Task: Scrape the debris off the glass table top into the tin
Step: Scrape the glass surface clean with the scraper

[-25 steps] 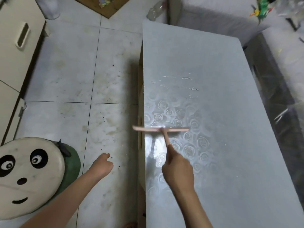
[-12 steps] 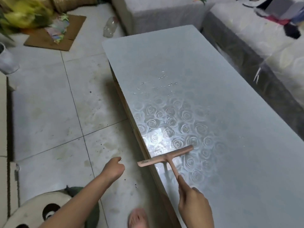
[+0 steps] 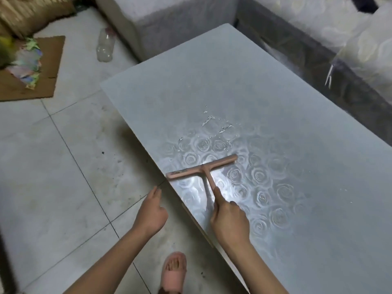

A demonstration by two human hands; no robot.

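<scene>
R hand [image 3: 230, 221] grips scraper [image 3: 201, 168] on glass top [image 3: 297, 102], L hand [image 3: 151, 213] loose, empty at edge; debris [image 3: 209, 120] sits beyond blade, no tin seen: reach past, blade flat, pull evenly.

plastic bottle [image 3: 104, 47] – on floor [image 3: 53, 166] | cardboard [image 3: 52, 60] – far left | pink slipper [image 3: 172, 283]

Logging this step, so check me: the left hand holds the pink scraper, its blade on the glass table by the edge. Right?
Wrong hand. In the head view the right hand grips the scraper; the left hand holds nothing, beside the table. The blade is on the table by the edge, as you said.
</scene>
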